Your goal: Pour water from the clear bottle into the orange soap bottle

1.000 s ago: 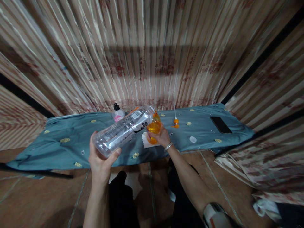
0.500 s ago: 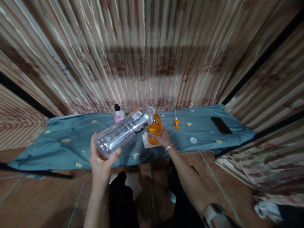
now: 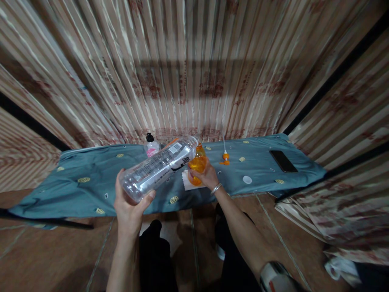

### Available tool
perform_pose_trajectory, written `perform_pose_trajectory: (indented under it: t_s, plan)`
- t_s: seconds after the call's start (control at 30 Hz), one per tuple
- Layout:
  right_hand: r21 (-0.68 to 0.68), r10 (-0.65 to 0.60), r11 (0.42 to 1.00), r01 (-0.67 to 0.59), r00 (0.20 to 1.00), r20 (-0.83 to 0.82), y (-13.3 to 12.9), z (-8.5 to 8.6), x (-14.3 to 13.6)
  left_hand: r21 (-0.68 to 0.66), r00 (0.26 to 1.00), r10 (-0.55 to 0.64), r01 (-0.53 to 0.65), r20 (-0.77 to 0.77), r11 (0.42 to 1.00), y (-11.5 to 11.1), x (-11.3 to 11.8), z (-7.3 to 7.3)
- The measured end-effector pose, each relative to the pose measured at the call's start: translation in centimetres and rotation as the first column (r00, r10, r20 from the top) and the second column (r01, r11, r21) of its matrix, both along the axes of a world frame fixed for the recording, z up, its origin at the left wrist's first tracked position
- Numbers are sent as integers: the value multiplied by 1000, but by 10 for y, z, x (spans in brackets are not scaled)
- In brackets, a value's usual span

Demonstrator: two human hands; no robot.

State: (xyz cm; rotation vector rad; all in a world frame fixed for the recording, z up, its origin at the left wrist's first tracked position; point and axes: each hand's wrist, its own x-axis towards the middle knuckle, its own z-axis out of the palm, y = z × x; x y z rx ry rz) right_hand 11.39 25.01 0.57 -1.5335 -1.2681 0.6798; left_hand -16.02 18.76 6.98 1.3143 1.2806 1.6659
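My left hand (image 3: 132, 205) is wrapped round the base of a large clear bottle (image 3: 161, 168) with a printed label. That bottle tilts up to the right, its neck at the mouth of an orange translucent bottle (image 3: 198, 161). My right hand (image 3: 207, 175) grips the orange bottle, which stands upright over a white tissue (image 3: 189, 183). An orange pump head (image 3: 225, 158) with a clear tube lies to the right. Behind the clear bottle stands a small bottle (image 3: 152, 147) with a black cap and pink print. Whether liquid is flowing cannot be made out.
A teal patterned cloth (image 3: 100, 172) covers the narrow table. On its right side lie a black phone (image 3: 283, 161) and a white round disc (image 3: 247, 179). Striped curtains (image 3: 194, 81) hang behind, with black frame bars (image 3: 337, 77) at both sides.
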Motion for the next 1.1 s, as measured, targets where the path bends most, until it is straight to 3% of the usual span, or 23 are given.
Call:
perform_pose_trajectory:
  t_s: [1.1]
  plan:
    - [9, -1, 1000, 1, 1000, 12, 2, -3, 1, -59, 999, 27, -26, 17, 998, -3, 6, 10]
